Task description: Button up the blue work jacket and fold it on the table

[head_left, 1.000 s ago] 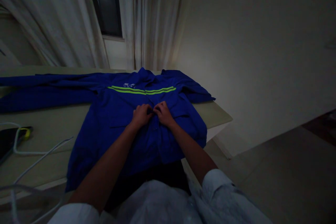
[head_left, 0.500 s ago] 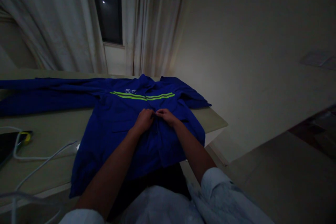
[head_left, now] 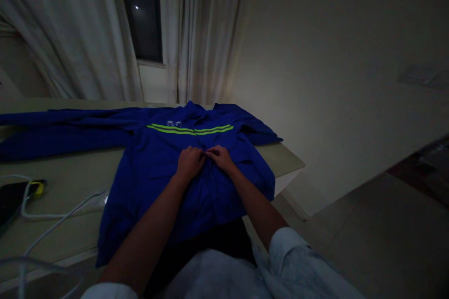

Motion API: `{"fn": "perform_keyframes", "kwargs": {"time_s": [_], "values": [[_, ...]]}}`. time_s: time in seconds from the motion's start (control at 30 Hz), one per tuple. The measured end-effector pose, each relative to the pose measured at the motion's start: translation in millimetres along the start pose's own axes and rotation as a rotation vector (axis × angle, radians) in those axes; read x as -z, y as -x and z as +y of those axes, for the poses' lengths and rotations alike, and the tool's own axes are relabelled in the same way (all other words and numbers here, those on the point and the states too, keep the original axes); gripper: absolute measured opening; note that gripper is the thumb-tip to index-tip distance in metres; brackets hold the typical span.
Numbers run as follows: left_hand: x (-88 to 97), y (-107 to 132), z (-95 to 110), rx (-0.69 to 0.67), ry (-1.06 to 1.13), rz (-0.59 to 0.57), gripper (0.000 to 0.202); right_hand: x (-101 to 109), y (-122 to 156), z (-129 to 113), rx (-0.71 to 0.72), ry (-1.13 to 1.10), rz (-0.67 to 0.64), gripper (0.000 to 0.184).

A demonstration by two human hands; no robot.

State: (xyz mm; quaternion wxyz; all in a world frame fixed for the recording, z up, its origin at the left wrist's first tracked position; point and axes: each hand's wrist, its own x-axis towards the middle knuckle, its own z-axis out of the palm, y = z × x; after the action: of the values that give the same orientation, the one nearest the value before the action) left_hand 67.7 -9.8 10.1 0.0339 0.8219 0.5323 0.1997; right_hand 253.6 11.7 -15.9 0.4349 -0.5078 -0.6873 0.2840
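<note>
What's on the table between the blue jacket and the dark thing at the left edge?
In the head view, white cables cross bare table between blue jacket and dark object.

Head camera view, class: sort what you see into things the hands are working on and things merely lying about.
In use:
- blue cloth jacket with yellow-green stripes
- left hand, on the jacket's front
- right hand, on the jacket's front

Lying about:
- white cable
- dark flat device
- pale table
- white curtains
</note>
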Motion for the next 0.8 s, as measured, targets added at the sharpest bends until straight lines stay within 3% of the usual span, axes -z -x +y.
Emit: {"fn": "perform_keyframes", "kwargs": {"time_s": [0.3,0.43,0.53,0.67,0.8], "values": [[-0.9,6,-4,0.053,-0.009,0.041,0.028,2,2,-4,0.081,0.111,0.001,0.013],[-5.1,6,-2,0.035,-0.009,0.027,0.037,-5,-23,-10,0.027,0.294,0.016,0.015],[-8.0,5,-1,0.0,-0.012,-0.007,0.033,-17,-50,-12,-0.007,0.376,-0.022,0.024],[-8.4,3,-3,0.036,-0.04,-0.03,0.038,-31,-72,-5,-0.052,0.35,-0.016,0.02],[-4.8,-9,-4,0.104,-0.106,-0.071,0.037,-30,-73,10,-0.07,0.235,0.062,0.035]]}}
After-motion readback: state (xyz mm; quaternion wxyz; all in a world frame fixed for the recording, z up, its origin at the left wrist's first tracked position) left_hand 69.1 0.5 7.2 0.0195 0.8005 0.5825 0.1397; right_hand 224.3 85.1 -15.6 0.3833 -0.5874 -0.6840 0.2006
